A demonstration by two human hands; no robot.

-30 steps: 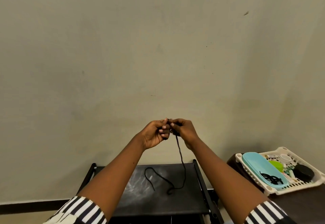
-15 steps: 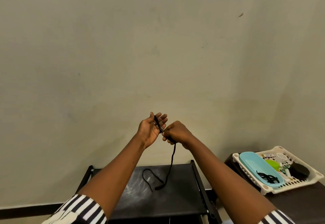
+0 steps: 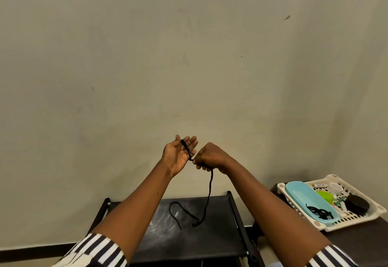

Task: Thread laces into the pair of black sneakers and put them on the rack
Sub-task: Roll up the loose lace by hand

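A black lace hangs from my raised hands down to the black rack below, where its loose end lies curled on the top shelf. My left hand is held palm up with fingers straight, and one end of the lace lies across its fingers. My right hand is curled into a fist that grips the lace right beside the left palm. No sneakers are in view.
A white basket sits on a dark table at the right, holding a light blue tray with another black lace in it, a black round lid and small items. A plain wall fills the view ahead.
My left hand has uncurled from a pinch to a flat palm with the lace across its fingers. My right hand has closed into a fist on the lace.
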